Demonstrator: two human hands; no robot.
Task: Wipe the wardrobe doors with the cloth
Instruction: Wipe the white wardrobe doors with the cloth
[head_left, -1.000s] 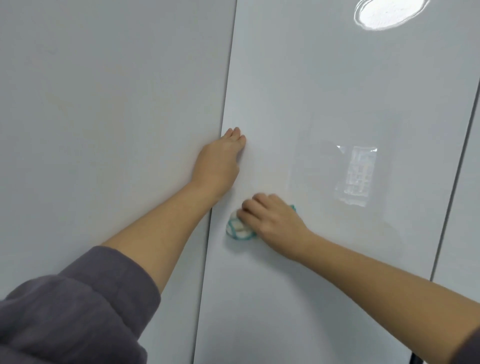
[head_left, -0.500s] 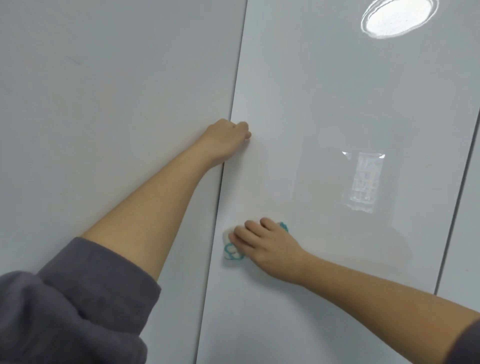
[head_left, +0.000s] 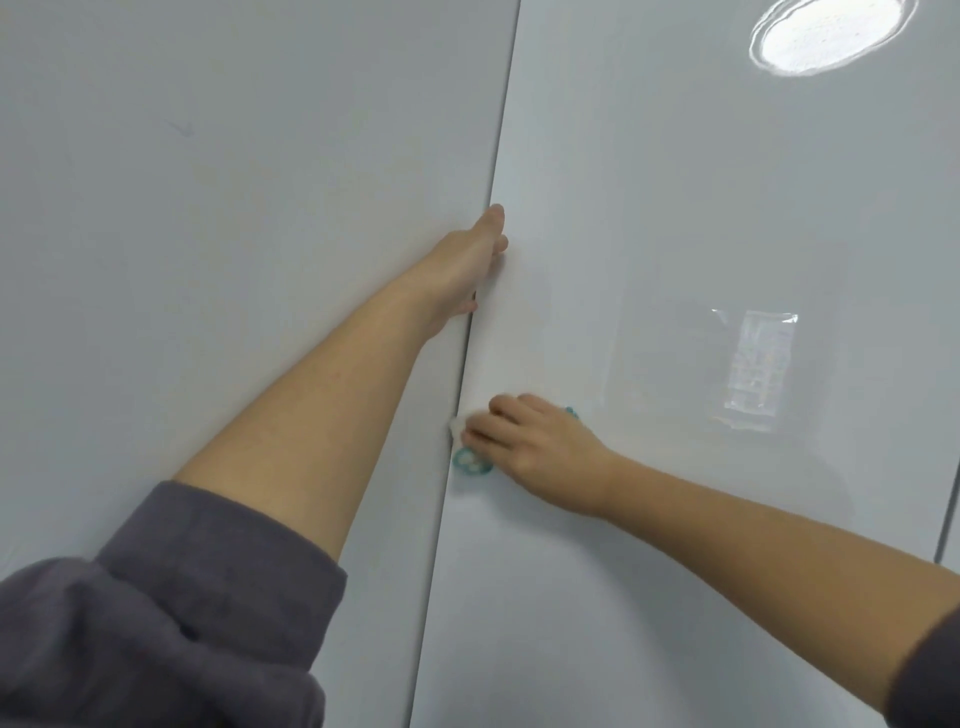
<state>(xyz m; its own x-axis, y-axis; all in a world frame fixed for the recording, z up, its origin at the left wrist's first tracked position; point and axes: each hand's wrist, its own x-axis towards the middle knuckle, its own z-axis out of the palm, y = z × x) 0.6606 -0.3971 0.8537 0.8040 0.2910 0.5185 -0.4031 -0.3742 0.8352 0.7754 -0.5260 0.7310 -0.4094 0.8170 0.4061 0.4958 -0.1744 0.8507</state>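
Right hand (head_left: 535, 447) first: its grip is clenched over the cloth (head_left: 470, 462), fingers bent on top, pressing the white and teal wad flat to the glossy wardrobe door (head_left: 649, 208). And it's travelled! A second ago the cloth sat a little inside the panel; now it's right at the door's left edge, touching the seam (head_left: 506, 104), just left of frame centre. Above it, the left hand (head_left: 467, 260) has gone from flat palm to fist to fingers stretched up the seam, steadying that edge; whether it actually clasps the edge I cannot tell. So the edge strip is getting done; most of the panel looks still to come.
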